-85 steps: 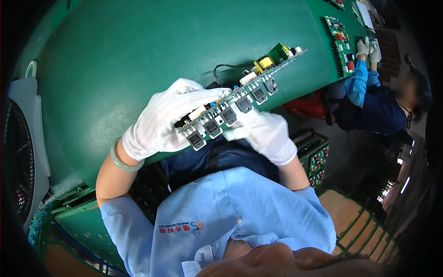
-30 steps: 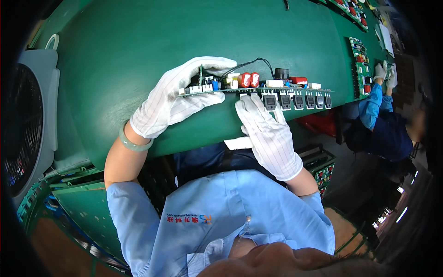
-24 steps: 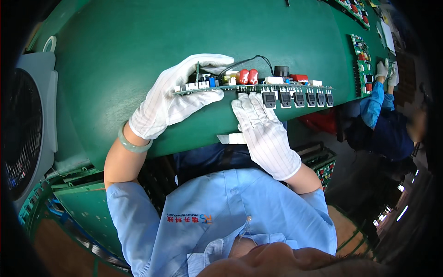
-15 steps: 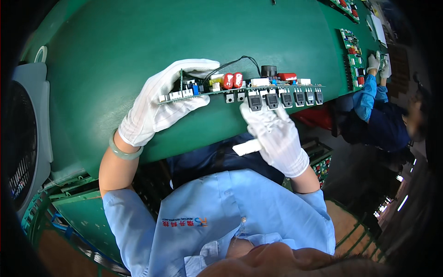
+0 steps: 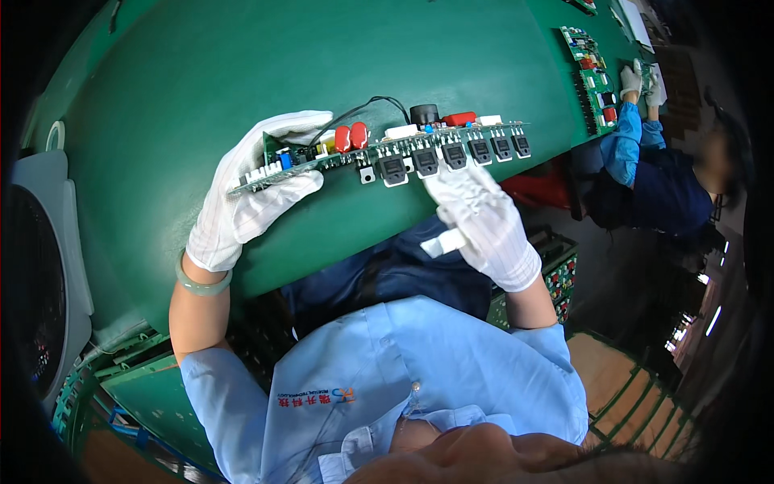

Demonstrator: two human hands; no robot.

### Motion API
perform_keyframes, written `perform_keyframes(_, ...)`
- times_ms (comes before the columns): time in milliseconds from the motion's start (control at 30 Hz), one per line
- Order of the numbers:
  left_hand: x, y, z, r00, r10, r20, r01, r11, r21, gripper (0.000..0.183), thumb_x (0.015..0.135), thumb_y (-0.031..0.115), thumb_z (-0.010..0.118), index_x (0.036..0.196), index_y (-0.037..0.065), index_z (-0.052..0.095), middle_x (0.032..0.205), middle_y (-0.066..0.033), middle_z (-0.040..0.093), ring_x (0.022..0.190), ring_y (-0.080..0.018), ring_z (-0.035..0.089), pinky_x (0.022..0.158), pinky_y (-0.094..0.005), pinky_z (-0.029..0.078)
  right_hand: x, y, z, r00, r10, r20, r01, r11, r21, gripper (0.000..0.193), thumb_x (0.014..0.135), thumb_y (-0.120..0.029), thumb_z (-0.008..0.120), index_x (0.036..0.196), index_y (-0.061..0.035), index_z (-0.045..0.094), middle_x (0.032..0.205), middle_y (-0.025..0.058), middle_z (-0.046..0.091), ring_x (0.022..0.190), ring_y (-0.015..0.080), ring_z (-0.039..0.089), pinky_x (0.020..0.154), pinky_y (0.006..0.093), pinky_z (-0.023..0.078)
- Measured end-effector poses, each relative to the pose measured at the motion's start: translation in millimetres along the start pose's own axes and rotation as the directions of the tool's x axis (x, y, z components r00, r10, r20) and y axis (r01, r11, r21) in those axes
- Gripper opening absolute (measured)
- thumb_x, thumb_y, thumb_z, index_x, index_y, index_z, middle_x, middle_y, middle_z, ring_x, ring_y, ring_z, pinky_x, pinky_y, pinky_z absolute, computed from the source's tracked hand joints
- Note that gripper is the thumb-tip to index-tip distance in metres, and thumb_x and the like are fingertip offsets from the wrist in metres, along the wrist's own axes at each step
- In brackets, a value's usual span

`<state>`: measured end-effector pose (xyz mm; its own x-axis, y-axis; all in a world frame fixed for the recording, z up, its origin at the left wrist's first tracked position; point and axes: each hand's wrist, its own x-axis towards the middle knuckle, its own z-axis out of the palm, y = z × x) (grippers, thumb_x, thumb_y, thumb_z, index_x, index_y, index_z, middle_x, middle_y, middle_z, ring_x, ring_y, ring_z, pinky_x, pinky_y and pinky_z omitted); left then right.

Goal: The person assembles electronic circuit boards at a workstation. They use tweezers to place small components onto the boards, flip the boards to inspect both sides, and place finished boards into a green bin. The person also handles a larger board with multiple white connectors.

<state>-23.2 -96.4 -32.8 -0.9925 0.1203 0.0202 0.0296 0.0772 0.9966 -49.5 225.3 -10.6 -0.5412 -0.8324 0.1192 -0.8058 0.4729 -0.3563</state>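
My left hand [image 5: 254,189], in a white glove, grips the left end of a green circuit board [image 5: 343,160], thumb below and fingers behind. The board is held on edge, tilted with its left end lower. Red capacitors [image 5: 351,137], a black round part [image 5: 424,114] and a looped black wire [image 5: 375,100] rise from its upper side. Black transistors [image 5: 426,162] hang in a row underneath. My gloved right hand [image 5: 484,222] is closed, fingertips partly hidden behind the transistors. A flat white piece [image 5: 444,244] sticks out on its thumb side; glove or held thing, I cannot tell.
A green mat [image 5: 242,73] covers the table. Another circuit board [image 5: 592,81] lies at the right, near a co-worker's gloved hands [image 5: 642,81]. A fan [image 5: 48,258] stands at the left. Below the table edge, a rack [image 5: 560,282] holds boards at the right.
My left hand has shifted left with the board, which tilts more. My right hand sits farther right along the transistor row. The whole view has turned slightly.
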Motion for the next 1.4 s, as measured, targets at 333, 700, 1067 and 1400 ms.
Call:
perform_keyframes(333, 9, -4, -5, 0.999, 0.038, 0.009, -0.039, 0.997, 0.068, 0.048, 0.085, 0.006, 0.075, 0.129, -0.004, 0.058, 0.125, -0.0119, 0.064, 0.113, -0.0179, 0.060, 0.099, -0.0317, 0.048, -5, 13, 12, 0.998, 0.053, -0.041, -0.058, 0.990, -0.128, 0.061, 0.078, -0.002, 0.061, 0.138, 0.0049, 0.053, 0.136, 0.0221, 0.060, 0.128, 0.0378, 0.057, 0.105, 0.0462, 0.045)
perform_keyframes(700, -8, -2, -4, 1.000, 0.006, 0.011, -0.008, 0.982, 0.189, 0.051, 0.079, 0.004, 0.082, 0.125, -0.001, 0.060, 0.124, -0.0111, 0.065, 0.105, -0.0165, 0.063, 0.098, -0.0320, 0.049, -45, -4, 30, 0.518, 0.803, -0.294, -0.620, 0.589, 0.518, 0.043, 0.102, -0.018, 0.059, 0.139, 0.0018, 0.050, 0.121, 0.0192, 0.068, 0.095, 0.0188, 0.068, 0.086, 0.0296, 0.052)
perform_keyframes(1067, -7, -8, -6, 1.000, -0.008, 0.019, 0.004, 0.980, 0.198, 0.049, 0.080, 0.009, 0.082, 0.124, 0.001, 0.061, 0.124, -0.0094, 0.066, 0.102, -0.0162, 0.063, 0.095, -0.0314, 0.050, -27, -11, 62, 0.661, 0.568, -0.490, -0.571, 0.805, 0.164, 0.030, 0.082, -0.009, 0.082, 0.106, -0.0038, 0.065, 0.097, 0.0149, 0.068, 0.082, 0.0283, 0.068, 0.070, 0.0346, 0.057)
perform_keyframes(1400, -7, -6, -6, 0.999, -0.002, 0.033, -0.005, 0.977, 0.211, 0.050, 0.081, 0.009, 0.081, 0.125, 0.000, 0.060, 0.124, -0.0111, 0.066, 0.107, -0.0188, 0.064, 0.097, -0.0326, 0.050, -30, -5, 62, 0.632, 0.595, -0.497, -0.553, 0.795, 0.249, 0.026, 0.085, -0.007, 0.079, 0.107, -0.0034, 0.066, 0.099, 0.0154, 0.068, 0.083, 0.0276, 0.070, 0.071, 0.0337, 0.057)
